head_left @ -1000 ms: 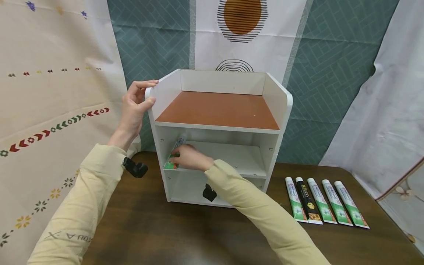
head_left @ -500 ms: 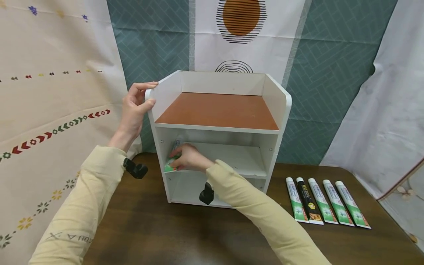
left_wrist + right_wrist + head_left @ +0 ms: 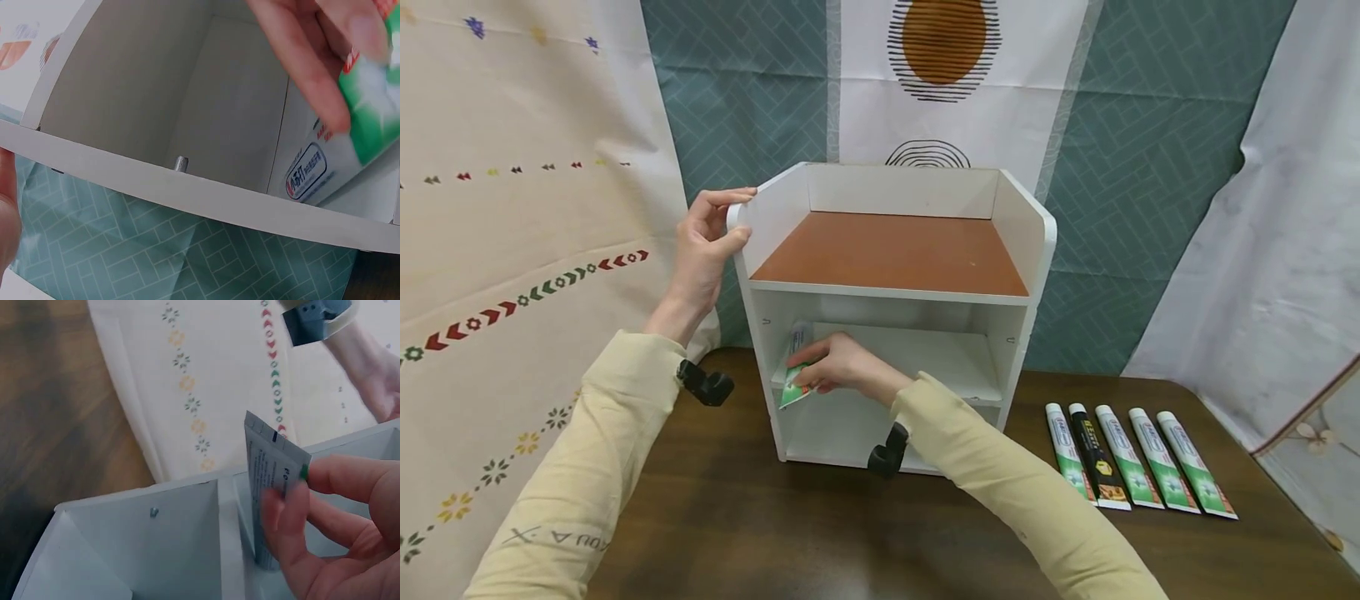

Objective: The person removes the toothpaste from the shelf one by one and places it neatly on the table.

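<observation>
right grip (image 3: 842, 367) pinches toothpaste tube (image 3: 793, 367), drawn outward since | left grip (image 3: 703, 246) clasps shelf (image 3: 1037, 250)

Two bare hands, left hand (image 3: 703, 250), right hand (image 3: 842, 367), long pale-yellow sleeves (image 3: 587, 467), faint grey lettering on left forearm, black wrist-mounted cameras (image 3: 706, 385) under both cuffs

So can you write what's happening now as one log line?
left hand: grips shelf unit top corner | right hand: holds toothpaste tube at middle shelf | five tubes on table

Left hand (image 3: 703, 246) gripping shelf unit (image 3: 891, 308), right hand (image 3: 842, 368) holding toothpaste tube (image 3: 795, 371)
</observation>
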`<state>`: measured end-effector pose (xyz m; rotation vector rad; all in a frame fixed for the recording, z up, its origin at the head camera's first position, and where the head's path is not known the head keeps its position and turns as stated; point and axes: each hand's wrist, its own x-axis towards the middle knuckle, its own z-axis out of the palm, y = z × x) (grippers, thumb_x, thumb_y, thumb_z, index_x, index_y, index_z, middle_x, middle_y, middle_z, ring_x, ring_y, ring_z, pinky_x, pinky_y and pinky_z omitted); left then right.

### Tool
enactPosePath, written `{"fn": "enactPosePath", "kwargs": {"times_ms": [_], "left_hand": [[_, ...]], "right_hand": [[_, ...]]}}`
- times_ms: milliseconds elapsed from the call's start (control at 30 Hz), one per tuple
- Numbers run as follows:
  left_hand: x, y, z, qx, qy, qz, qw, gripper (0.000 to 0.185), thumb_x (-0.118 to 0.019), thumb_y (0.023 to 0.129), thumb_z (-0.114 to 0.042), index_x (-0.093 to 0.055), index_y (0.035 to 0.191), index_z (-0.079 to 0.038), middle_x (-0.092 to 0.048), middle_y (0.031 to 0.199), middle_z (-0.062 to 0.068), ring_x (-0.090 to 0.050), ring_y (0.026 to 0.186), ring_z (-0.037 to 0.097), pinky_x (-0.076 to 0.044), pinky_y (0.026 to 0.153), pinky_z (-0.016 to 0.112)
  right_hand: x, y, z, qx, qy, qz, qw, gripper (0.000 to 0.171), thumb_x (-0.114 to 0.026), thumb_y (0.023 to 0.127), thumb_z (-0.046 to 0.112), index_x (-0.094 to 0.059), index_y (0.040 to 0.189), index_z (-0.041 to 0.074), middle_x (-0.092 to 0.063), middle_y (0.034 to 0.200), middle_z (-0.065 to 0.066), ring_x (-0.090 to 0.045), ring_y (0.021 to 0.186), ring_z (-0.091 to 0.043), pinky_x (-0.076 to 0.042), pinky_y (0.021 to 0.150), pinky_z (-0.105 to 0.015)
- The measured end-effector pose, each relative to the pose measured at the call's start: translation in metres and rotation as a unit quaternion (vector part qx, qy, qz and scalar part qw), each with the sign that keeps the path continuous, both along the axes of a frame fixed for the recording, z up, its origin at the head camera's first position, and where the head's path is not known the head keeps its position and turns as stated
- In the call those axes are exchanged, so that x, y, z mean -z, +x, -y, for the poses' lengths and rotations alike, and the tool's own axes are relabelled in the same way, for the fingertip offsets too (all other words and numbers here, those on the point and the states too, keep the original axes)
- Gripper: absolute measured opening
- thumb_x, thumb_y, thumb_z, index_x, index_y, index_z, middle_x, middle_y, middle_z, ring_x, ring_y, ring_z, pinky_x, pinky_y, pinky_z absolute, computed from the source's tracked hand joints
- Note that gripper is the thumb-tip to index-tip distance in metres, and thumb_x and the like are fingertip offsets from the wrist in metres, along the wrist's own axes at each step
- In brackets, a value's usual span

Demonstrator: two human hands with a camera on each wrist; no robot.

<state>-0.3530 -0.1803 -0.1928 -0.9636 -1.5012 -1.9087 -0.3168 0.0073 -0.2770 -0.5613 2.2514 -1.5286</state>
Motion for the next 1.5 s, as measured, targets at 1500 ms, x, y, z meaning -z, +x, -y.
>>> {"fn": "enactPosePath", "kwargs": {"times_ms": [1500], "left_hand": [[0.0,0.0,-0.001,-0.004,0.006,0.014,0.9999,0.032,-0.055,0.078,0.011,-0.06,0.105,-0.005,-0.052,0.12,0.013,-0.044,0.109,0.027,-0.041,0.076,0.028]], "right_hand": [[0.021,0.055,-0.198,-0.158,-0.016,-0.029,0.987,0.025,-0.055,0.088,0.005,-0.061,0.112,0.006,-0.053,0.114,-0.015,-0.049,0.094,-0.031,-0.043,0.076,-0.036]]}}
